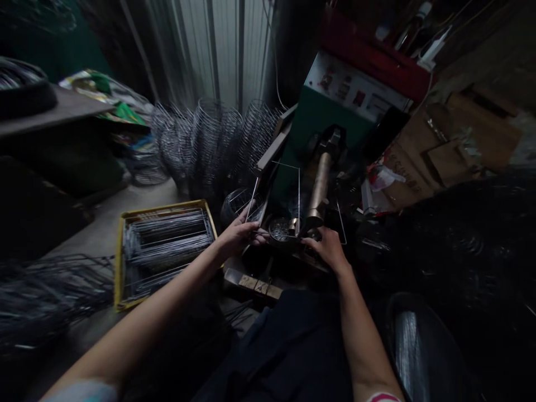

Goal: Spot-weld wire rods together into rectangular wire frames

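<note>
A thin bent wire frame (299,192) stands up in front of the machine, its sides rising from near my hands. My left hand (245,231) is closed on the frame's left side, thumb and fingers pinching the wire. My right hand (329,245) pinches wire low beside the copper-coloured cylinder (320,181) of the machine; its fingertips are partly in shadow. Between my hands sits a small round dish (280,229) with small bits in it. Another bent wire (341,215) shows just above and right of my right hand.
A yellow crate (119,262) of straight and bent wires stands at the left. Coiled wire stacks (209,139) line the wall behind. The green machine body (307,123) rises ahead. Cardboard (402,173) lies right, and a wooden block (259,286) is near my lap.
</note>
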Demonstrator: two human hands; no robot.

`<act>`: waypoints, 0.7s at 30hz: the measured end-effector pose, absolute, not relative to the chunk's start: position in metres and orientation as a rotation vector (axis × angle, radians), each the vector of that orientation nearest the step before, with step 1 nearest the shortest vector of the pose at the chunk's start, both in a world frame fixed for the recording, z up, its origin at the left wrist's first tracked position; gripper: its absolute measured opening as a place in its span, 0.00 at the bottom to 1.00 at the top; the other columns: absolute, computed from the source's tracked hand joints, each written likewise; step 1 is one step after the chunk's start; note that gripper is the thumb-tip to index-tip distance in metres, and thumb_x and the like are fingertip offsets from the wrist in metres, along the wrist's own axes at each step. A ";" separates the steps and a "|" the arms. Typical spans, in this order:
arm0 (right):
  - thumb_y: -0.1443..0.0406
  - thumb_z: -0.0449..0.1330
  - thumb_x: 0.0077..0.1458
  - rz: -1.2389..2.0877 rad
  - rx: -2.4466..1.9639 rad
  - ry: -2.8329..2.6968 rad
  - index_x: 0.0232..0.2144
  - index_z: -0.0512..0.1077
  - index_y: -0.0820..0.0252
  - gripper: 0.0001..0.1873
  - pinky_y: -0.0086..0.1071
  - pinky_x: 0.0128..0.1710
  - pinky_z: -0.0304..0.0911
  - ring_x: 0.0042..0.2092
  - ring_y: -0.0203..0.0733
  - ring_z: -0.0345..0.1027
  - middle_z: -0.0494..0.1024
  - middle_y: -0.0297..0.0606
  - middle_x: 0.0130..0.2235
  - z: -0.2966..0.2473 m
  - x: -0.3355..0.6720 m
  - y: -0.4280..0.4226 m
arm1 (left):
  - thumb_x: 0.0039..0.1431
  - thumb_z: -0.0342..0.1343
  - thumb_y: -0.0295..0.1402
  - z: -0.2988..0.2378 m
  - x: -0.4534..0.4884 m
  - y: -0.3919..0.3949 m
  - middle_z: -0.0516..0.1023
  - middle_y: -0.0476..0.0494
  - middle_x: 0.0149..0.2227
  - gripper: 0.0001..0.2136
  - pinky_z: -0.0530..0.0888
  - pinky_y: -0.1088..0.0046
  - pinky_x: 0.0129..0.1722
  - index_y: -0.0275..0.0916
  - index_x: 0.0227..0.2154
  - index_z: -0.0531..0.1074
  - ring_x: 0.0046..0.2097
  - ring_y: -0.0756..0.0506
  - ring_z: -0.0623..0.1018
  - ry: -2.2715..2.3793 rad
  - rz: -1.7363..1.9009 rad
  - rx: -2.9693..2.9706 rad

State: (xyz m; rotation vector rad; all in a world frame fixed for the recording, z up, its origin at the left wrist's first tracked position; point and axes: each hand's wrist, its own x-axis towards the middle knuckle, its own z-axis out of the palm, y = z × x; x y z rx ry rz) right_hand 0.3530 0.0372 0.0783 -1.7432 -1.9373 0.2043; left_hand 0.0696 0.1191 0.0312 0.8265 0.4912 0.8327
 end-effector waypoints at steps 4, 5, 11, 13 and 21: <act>0.59 0.69 0.50 0.177 -1.730 -1.942 0.43 0.74 0.59 0.19 0.33 0.40 0.65 0.39 0.46 0.74 0.80 0.41 0.38 0.074 0.352 0.038 | 0.58 0.58 0.26 0.031 0.069 0.118 0.81 0.36 0.30 0.48 0.75 0.76 0.23 0.42 0.69 0.26 0.27 0.43 0.81 0.521 0.845 0.850; 0.59 0.69 0.50 0.192 -1.724 -1.934 0.43 0.74 0.58 0.19 0.33 0.39 0.65 0.38 0.45 0.73 0.79 0.40 0.38 0.073 0.350 0.037 | 0.58 0.58 0.26 0.030 0.069 0.118 0.81 0.37 0.30 0.48 0.75 0.76 0.22 0.42 0.69 0.26 0.27 0.44 0.81 0.535 0.852 0.845; 0.51 0.69 0.48 0.081 -1.716 -1.801 0.49 0.73 0.59 0.29 0.40 0.49 0.65 0.47 0.49 0.71 0.76 0.47 0.47 0.069 0.370 0.026 | 0.59 0.57 0.25 0.026 0.071 0.122 0.81 0.38 0.30 0.47 0.76 0.77 0.24 0.40 0.69 0.27 0.27 0.45 0.81 0.580 0.839 0.841; 0.48 0.67 0.48 0.000 -1.823 -1.559 0.51 0.72 0.62 0.33 0.45 0.55 0.60 0.55 0.54 0.65 0.72 0.51 0.54 0.066 0.391 0.020 | 0.58 0.57 0.25 0.028 0.073 0.124 0.81 0.38 0.29 0.47 0.76 0.76 0.22 0.40 0.69 0.28 0.26 0.44 0.81 0.566 0.828 0.837; 0.39 0.55 0.49 0.664 -1.829 -1.049 0.41 0.69 0.65 0.36 0.28 0.19 0.60 0.22 0.39 0.67 0.77 0.42 0.28 0.049 0.401 -0.043 | 0.58 0.61 0.31 0.022 0.045 0.058 0.81 0.36 0.33 0.50 0.77 0.70 0.28 0.44 0.69 0.26 0.31 0.40 0.81 0.532 0.772 0.880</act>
